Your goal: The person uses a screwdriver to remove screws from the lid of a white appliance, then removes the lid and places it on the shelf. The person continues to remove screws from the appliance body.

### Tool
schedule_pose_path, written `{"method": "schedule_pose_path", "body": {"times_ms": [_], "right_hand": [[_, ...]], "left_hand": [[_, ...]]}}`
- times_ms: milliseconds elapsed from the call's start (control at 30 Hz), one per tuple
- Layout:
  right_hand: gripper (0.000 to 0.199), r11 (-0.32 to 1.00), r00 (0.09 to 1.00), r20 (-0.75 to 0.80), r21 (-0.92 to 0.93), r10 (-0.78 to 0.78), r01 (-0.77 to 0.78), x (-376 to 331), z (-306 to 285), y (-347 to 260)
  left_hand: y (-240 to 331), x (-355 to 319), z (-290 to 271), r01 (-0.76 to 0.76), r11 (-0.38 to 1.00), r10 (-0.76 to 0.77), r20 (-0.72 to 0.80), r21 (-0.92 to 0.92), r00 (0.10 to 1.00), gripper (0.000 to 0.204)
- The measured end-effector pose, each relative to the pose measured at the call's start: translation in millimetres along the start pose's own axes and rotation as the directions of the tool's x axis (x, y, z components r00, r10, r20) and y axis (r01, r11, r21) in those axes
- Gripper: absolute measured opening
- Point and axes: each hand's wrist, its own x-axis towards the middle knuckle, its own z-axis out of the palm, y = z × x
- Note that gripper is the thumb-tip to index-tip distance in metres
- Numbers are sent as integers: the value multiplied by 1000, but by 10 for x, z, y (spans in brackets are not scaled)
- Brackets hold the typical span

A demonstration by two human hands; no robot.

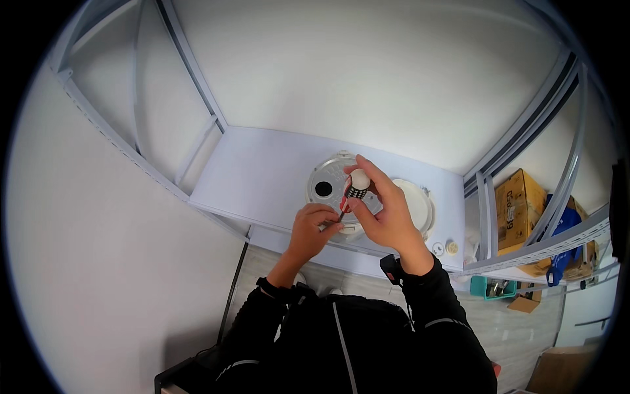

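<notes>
A screwdriver with a thick handle, white at the end with a black-and-white checked band and red parts, is in my right hand, its fingers wrapped around the handle. The shaft slants down and left toward my left hand, whose thumb and fingers pinch together at its lower end. Whether a small screw is between those fingers too is hidden. Beneath both hands lies a round silver metal disc with a black circle on it, in a pale rim. My fingers cover part of its near and right side.
A round white cover lies right of the disc on the white table. Two small round pieces, one a yellowish roll, sit near the right corner. Metal frame posts rise at the right. Beyond are cardboard boxes and a teal bin.
</notes>
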Motion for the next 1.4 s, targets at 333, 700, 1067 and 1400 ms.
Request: {"method": "schedule_pose_path", "body": {"times_ms": [333, 700, 1067, 1400], "right_hand": [[65, 995, 996, 34, 64, -85, 83, -1, -102, 0], [58, 982, 982, -30, 41, -184, 185, -16, -258, 22], [55, 981, 974, -115, 13, -193, 196, -99, -453, 80], [62, 979, 981, -94, 93, -171, 179, -103, -422, 113]], "left_hand": [[162, 96, -88, -111, 972, 99, 66, 207, 993, 18], [319, 213, -227, -150, 938, 85, 212, 313, 973, 18], [298, 246, 4, -201, 893, 132, 191, 402, 973, 19], [131, 102, -380, -185, 835, 172, 74, 518, 982, 54]]}}
